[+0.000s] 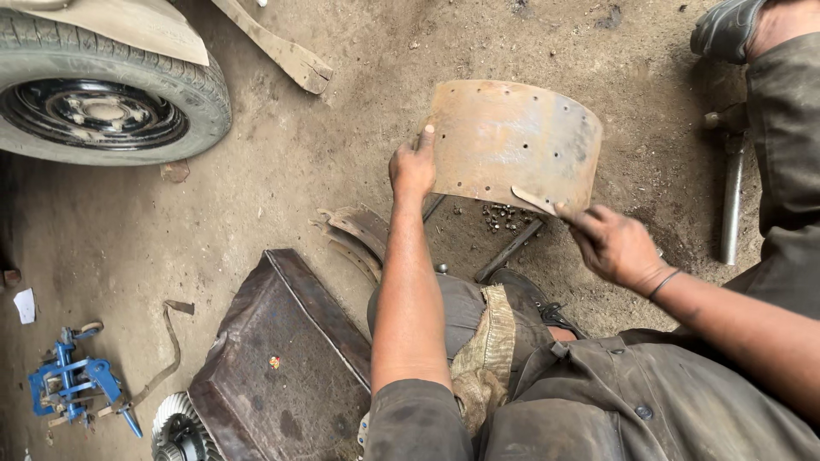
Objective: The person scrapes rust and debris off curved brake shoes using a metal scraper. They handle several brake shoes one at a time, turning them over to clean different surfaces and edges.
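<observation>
With the left hand clamped on the curved rusty plate's edge, the right hand's closed fingers should keep the scraper flat against it.

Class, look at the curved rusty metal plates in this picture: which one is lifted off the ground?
The wide drilled plate, gripped by the left hand; the narrower curved pieces lie stacked on the dirt.

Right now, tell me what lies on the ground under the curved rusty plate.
Below the plate, held up by the left hand, a small heap of rivets and a dark bar lie on the dirt. The plate hides whatever lies on the ground behind it.
</observation>
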